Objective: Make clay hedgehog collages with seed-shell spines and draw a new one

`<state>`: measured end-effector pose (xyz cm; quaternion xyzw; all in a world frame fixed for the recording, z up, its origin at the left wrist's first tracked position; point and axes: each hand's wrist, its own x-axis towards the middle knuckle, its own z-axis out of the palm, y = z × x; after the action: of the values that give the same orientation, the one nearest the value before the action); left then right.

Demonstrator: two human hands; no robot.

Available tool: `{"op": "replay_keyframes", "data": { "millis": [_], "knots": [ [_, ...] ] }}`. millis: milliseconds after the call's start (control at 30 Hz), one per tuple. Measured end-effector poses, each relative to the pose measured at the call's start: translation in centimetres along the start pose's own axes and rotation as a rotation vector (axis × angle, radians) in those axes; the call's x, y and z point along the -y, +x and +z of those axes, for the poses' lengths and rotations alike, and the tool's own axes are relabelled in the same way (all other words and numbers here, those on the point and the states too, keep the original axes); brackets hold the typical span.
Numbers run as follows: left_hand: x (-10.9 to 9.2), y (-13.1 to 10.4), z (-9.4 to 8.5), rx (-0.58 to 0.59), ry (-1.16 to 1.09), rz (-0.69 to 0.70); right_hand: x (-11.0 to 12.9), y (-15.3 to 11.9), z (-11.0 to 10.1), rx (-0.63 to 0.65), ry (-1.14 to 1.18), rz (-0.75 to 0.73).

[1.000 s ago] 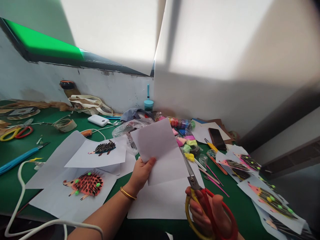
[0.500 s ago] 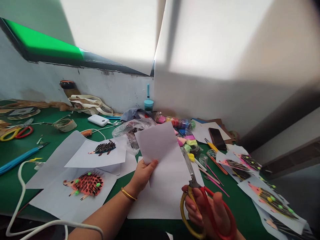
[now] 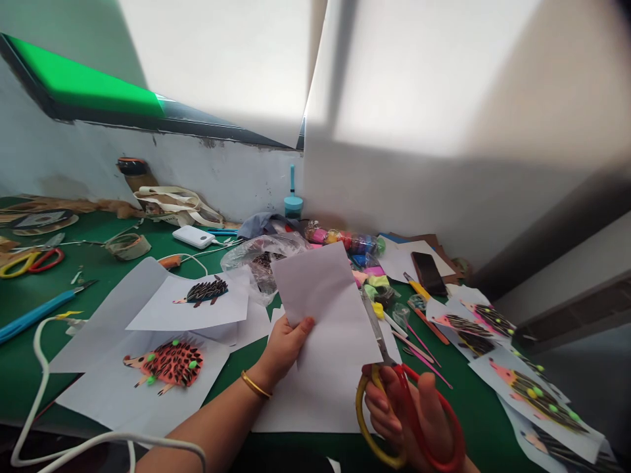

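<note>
My left hand (image 3: 288,345), with a gold bangle at the wrist, pinches a sheet of white paper (image 3: 325,295) by its left side, thumb on top. The sheet is held up off the table, tilted. In my right hand (image 3: 394,407) is a pair of scissors (image 3: 387,368) with one yellow and one red handle loop; my fingers are through the loops. The blades point up and away, along the right edge of the sheet, and look nearly closed. Beneath the held sheet, another white paper (image 3: 315,410) lies on the green table.
Hedgehog pictures lie at left, one orange (image 3: 170,364) and one dark (image 3: 204,292); several more (image 3: 537,387) are at right. A blue craft knife (image 3: 39,315), second scissors (image 3: 32,261), white cable (image 3: 37,387), clay packs (image 3: 345,240), phone (image 3: 428,272) and yellow knife (image 3: 417,286) surround the work area.
The held sheet and my left hand have shifted slightly to the right, closer against the scissor blades. My right hand and the scissors have barely moved.
</note>
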<state>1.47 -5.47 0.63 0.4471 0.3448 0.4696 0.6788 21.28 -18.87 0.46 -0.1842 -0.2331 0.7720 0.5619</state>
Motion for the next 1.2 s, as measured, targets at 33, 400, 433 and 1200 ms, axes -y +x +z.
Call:
{"op": "replay_keyframes", "data": {
  "millis": [33,400,433,1200],
  "knots": [
    [0.0,0.0,0.0,-0.001,0.003,-0.002,0.0,0.0,-0.2,0.002,0.003,-0.001],
    [0.4,0.1,-0.3,-0.015,-0.004,-0.017,-0.2,-0.3,-1.6,0.042,0.006,-0.019],
    [0.4,0.1,-0.3,-0.012,-0.005,-0.016,-0.2,-0.3,-1.5,0.037,0.003,-0.018],
    [-2.1,0.1,-0.7,0.179,-0.368,-0.212,0.7,-1.6,-1.7,-0.024,-0.202,0.036]
  ]
}}
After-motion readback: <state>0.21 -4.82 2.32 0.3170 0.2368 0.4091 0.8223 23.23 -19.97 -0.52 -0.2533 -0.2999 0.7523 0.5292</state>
